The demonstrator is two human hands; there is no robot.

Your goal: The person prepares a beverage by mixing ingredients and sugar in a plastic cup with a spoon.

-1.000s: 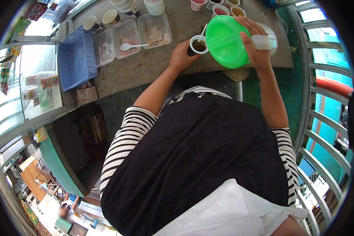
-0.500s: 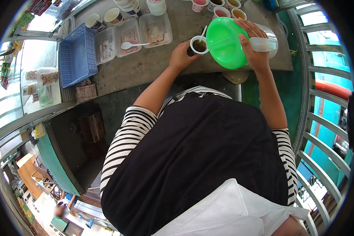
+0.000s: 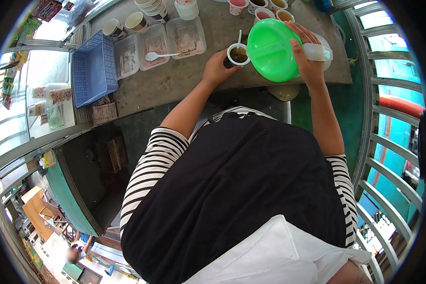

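My left hand [image 3: 217, 69] is wrapped round a paper cup [image 3: 232, 62] near the counter's front edge. Dark liquid fills much of the cup, and a white spoon handle [image 3: 239, 38] leans out of it. My right hand [image 3: 307, 54] grips the handle of a clear plastic pitcher [image 3: 323, 53] with a bright green lid [image 3: 272, 49]. The pitcher is tilted toward the cup, its lid rim close to the cup's right side. Whether liquid is running out cannot be made out.
Several cups of coloured drinks [image 3: 264, 15] stand behind the pitcher. Clear plastic containers [image 3: 187, 38], one with a white spoon [image 3: 156, 56] across it, line the counter's left part beside a blue basket [image 3: 87, 78]. Stacked paper cups [image 3: 151, 7] stand behind. Metal bars [image 3: 388, 123] border the right side.
The spoon handle in the cup has swung more upright. The cup and pitcher appear slightly shifted left in view; both hands keep their holds.
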